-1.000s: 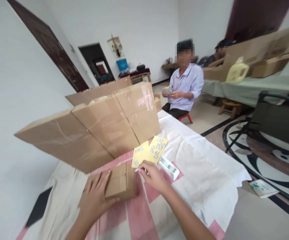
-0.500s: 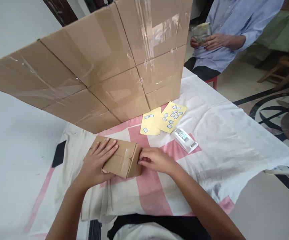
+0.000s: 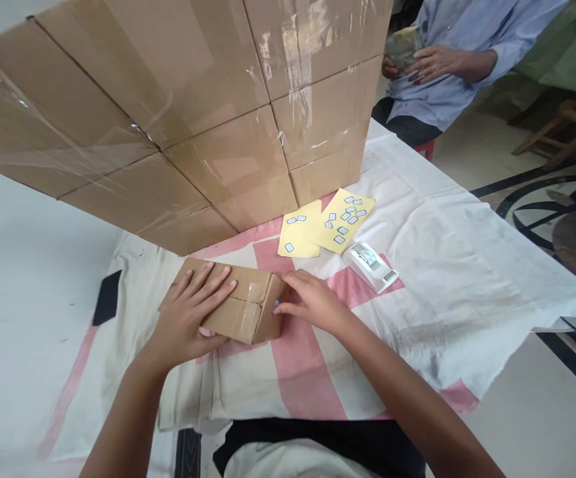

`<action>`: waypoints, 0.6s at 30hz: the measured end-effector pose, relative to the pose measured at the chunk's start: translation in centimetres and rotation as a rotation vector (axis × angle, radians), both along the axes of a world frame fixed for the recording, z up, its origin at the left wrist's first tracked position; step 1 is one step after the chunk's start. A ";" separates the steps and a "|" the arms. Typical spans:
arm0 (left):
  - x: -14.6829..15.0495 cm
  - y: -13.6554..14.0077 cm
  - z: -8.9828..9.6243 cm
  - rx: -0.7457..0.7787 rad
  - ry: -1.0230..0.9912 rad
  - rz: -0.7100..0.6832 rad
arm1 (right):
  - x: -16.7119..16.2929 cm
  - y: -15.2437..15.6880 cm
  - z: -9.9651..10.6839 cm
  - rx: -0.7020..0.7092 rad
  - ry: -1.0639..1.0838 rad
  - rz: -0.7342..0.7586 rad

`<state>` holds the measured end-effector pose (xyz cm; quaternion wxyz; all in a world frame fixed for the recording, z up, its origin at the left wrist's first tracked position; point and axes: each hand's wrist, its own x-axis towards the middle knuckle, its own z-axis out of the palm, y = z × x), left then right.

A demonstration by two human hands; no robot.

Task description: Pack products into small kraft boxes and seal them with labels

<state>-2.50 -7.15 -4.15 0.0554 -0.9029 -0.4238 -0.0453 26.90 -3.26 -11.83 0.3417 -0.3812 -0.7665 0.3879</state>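
Observation:
A small taped cardboard box [image 3: 255,292] lies on the cloth in front of me. My left hand [image 3: 192,318] rests flat on its top, fingers spread, and holds it down. My right hand [image 3: 312,302] is at the box's right end, fingertips pressed against that face with a small blue-edged sticker [image 3: 275,305] under them. Two yellow sheets [image 3: 342,212] carrying several more of these stickers lie just beyond my right hand. A white handheld device [image 3: 371,265] sits to the right of the sheets.
A tall wall of taped cardboard cartons [image 3: 192,113] stands across the back of the table. The white cloth with pink stripes [image 3: 442,265] covers the table and hangs over its right edge. Another person in a blue shirt [image 3: 447,73] sits at the far right, holding something.
My right hand came back from the yellow sheets with a sticker to the box's right end. My view dropped down and closer. The left hand stayed on the box.

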 end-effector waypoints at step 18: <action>-0.2 -0.2 -0.4 0.062 0.001 -0.020 | -0.4 -0.3 -0.7 -0.102 0.093 0.089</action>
